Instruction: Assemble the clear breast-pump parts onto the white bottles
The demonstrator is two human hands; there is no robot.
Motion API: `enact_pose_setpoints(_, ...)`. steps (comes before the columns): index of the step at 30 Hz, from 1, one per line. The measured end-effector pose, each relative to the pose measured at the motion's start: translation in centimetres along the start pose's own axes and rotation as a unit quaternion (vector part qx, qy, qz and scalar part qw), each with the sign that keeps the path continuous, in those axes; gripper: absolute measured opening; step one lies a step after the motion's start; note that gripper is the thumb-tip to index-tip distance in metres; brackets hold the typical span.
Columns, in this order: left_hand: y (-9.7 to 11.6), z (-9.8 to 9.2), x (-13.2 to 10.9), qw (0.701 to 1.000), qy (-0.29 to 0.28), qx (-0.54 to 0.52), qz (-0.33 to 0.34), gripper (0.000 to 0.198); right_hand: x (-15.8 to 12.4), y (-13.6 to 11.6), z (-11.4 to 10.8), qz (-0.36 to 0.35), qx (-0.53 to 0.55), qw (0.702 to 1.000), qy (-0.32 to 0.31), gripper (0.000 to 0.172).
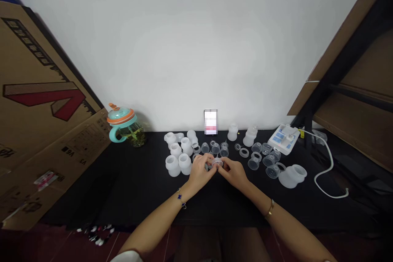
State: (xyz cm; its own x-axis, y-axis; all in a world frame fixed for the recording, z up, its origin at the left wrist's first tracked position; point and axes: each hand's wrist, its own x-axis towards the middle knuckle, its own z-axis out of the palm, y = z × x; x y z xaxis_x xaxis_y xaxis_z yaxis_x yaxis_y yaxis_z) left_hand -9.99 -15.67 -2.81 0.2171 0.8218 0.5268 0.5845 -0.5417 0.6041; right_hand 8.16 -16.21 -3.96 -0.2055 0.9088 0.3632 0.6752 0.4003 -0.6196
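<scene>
Both my hands meet above the black table and hold a small whitish bottle collar ring [217, 161], which seems to have a clear teat in it. My left hand [201, 168] pinches its left side. Fingers of my right hand [233, 170] are closed on the right side, and they partly hide the ring. Just beyond the hands lie clear domed caps [215, 148] and small teats [225, 143]. Several frosted baby bottles [185, 163] without tops stand left of my left hand. To the right are more clear caps [272, 171] and a loose ring [244, 152].
A phone [211, 122] leans on the wall. Two bottles [232, 132] stand right of it. A wide bottle [292, 176] lies tilted near a power strip [284, 139] with a white cable [330, 159]. At left are a teal-lidded jug [125, 127] and a cardboard box [39, 102].
</scene>
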Motion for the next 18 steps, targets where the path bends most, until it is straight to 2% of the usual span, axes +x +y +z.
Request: enact_pose_setpoints(18,0.32,-0.1,0.03,1.0,-0.004,0.006,-0.006,0.01,0.09,-0.14,-0.05,0.003,-0.016,1.0,0.006,0.023)
